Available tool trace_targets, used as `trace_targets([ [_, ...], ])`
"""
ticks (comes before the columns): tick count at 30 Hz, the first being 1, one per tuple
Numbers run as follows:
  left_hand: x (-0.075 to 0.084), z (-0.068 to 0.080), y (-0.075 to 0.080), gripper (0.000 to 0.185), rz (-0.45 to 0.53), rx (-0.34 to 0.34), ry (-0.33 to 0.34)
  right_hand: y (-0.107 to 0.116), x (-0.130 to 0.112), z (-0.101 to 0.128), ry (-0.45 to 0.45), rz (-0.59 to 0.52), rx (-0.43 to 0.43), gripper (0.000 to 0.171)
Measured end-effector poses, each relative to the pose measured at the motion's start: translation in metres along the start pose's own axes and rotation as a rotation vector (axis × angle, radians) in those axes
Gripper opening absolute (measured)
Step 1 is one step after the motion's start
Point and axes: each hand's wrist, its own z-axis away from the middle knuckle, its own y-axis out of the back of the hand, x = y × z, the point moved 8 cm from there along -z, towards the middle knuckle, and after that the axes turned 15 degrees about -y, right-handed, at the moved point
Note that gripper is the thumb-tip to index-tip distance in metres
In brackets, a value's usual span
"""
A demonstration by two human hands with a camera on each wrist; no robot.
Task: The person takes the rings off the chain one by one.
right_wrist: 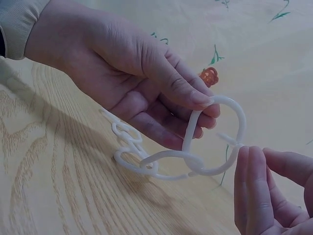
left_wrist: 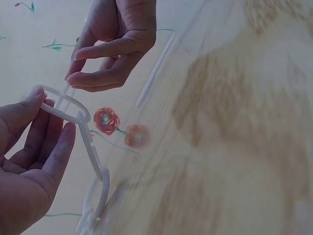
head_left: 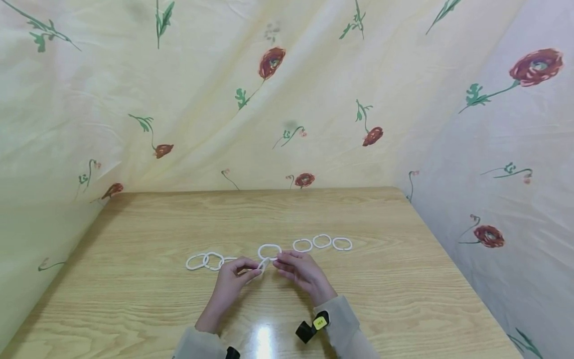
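Note:
My left hand [head_left: 234,281] pinches a white oval plastic link [right_wrist: 241,117] between thumb and fingers. From that link a chain of white links [left_wrist: 90,144] hangs down, and its far end [head_left: 196,262] lies on the table to the left. With thumb and fingertips, my right hand [head_left: 304,273] pinches another white link [head_left: 269,245], which appears edge-on in both wrist views. The two held links cross each other close between the hands. In the right wrist view, the right fingertips [right_wrist: 255,166] are right at the crossing.
Three loose white links, a left one [head_left: 302,245], a middle one [head_left: 322,241] and a right one [head_left: 342,244], lie beyond my right hand on the wooden table [head_left: 381,289]. A flower-printed cloth [head_left: 215,99] hangs behind and along both sides.

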Motion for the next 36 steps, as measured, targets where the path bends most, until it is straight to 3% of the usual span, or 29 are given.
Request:
trace_targets([
  [17,0.002,0.001,-0.002,0.011,0.037,-0.010,0.016,0.000,0.000,0.000,-0.012,-0.024,0.017,0.019],
  [25,0.002,0.000,-0.003,0.013,0.053,-0.021,0.004,0.007,-0.003,0.002,-0.003,-0.067,0.101,0.008],
  [31,0.001,0.000,-0.001,0.010,0.039,-0.011,0.013,0.010,-0.006,0.002,0.019,-0.043,0.155,0.024],
  [36,0.002,0.000,-0.001,0.010,0.044,0.009,0.001,0.011,-0.007,0.001,0.048,-0.026,0.204,0.021],
])
